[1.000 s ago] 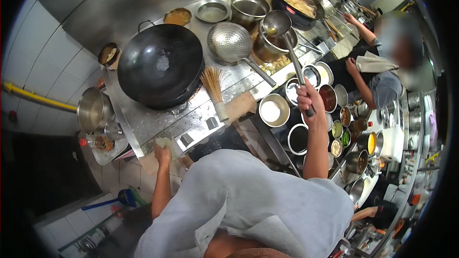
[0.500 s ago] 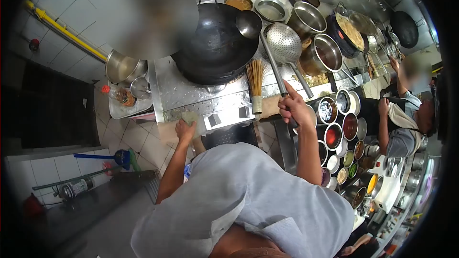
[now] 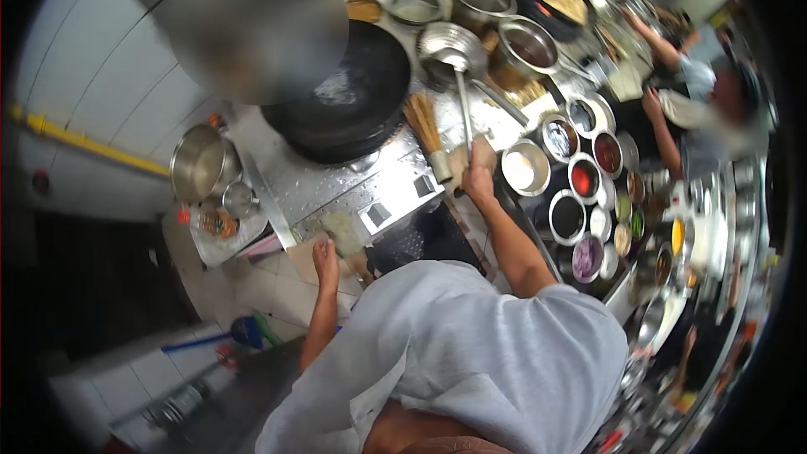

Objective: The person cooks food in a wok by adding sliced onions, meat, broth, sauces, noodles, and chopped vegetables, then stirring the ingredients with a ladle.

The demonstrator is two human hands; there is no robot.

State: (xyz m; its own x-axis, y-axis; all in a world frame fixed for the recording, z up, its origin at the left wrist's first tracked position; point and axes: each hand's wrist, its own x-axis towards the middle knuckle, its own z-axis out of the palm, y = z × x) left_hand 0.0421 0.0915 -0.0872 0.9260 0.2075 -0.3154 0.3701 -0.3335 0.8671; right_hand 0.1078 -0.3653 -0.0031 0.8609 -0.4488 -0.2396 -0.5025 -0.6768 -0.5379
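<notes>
My right hand [image 3: 481, 172] is closed round the handle of a steel ladle [image 3: 465, 109]. The ladle's bowl end is over the perforated strainer [image 3: 462, 38], whose own handle points down to the right. A bamboo wok brush [image 3: 424, 124] lies just left of that hand. My left hand [image 3: 326, 261] hangs at the stove's front edge, fingers curled, with nothing visible in them. Beside it a pale crumpled cloth [image 3: 341, 234] lies on the edge. Ahead, a large black wok [image 3: 353, 105] sits on the stove [image 3: 290, 164], its upper left part covered by a blur.
Several seasoning pots, including a white-filled one [image 3: 525, 168], stand right of me. Steel pots [image 3: 525, 46] line the back. At left, a tray [image 3: 210, 248] carries a bottle [image 3: 214, 223] and a steel pot [image 3: 202, 164]. Co-workers [image 3: 672, 101] stand at far right.
The ladle's bowl has gone from the wok's right rim to over the strainer, with my right hand drawn back. My left hand has come off the cloth. The view has turned right.
</notes>
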